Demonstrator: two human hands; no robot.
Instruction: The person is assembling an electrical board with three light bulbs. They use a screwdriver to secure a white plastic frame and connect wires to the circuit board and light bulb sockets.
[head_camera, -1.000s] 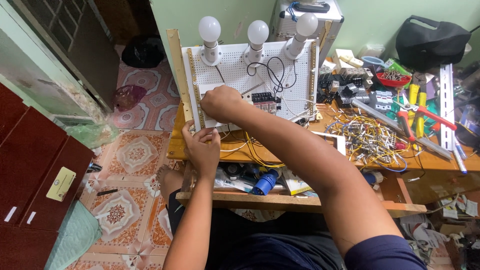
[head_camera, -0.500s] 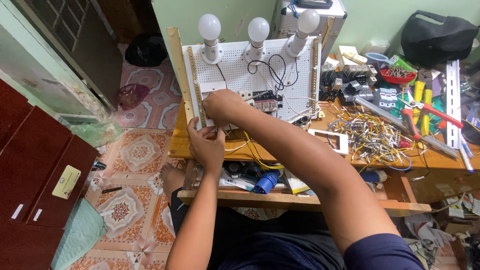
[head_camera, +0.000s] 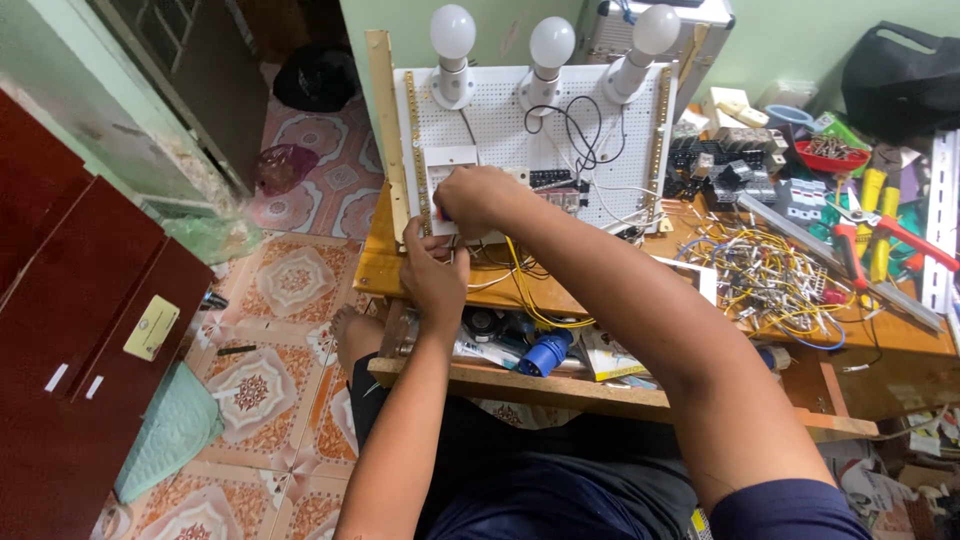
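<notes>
A white perforated board (head_camera: 500, 120) leans upright at the back of a wooden table (head_camera: 372, 270); it carries three white bulbs (head_camera: 552, 42), black and white wires and a white box (head_camera: 446, 160). My right hand (head_camera: 478, 196) is closed at the lower left of the board, over the white box, gripping something small that I cannot make out. My left hand (head_camera: 432, 276) is just below it at the board's bottom edge, fingers curled against the board. Yellow wires (head_camera: 520, 285) run out beneath both hands.
A tangle of cut wires (head_camera: 770, 270), red-handled pliers (head_camera: 850, 240), black parts and a red bowl (head_camera: 830, 155) crowd the table's right side. A blue plug (head_camera: 545, 352) lies on the lower shelf. A dark red cabinet (head_camera: 70, 320) stands left on the tiled floor.
Both hands have stayed at the lower left of the board with only slight shifts; the view has tilted a little.
</notes>
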